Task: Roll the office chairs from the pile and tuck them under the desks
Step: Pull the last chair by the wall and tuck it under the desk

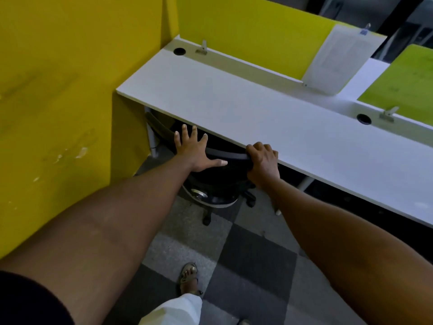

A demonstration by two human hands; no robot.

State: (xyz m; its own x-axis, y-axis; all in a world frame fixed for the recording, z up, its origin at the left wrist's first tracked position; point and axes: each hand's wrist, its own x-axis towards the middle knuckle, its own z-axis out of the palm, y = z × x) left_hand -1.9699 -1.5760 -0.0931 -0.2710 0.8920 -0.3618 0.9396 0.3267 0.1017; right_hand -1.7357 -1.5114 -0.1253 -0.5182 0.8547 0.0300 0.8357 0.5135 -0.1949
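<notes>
A black office chair (218, 179) stands mostly under the white desk (269, 113); its seat is hidden beneath the desktop. Only the backrest top, one armrest at the left, the hub and two castors show. My left hand (193, 151) lies flat on the top of the backrest with the fingers spread. My right hand (263, 160) is curled over the backrest's top rim at its right end, right by the desk's front edge.
A yellow partition wall (58, 102) closes the left side, close to the chair. Green-yellow divider panels (257, 26) back the desk, with a paper sheet (337, 59) clipped on. A white desk leg (304, 181) stands right of the chair. My sandalled foot (188, 276) is on grey checkered carpet.
</notes>
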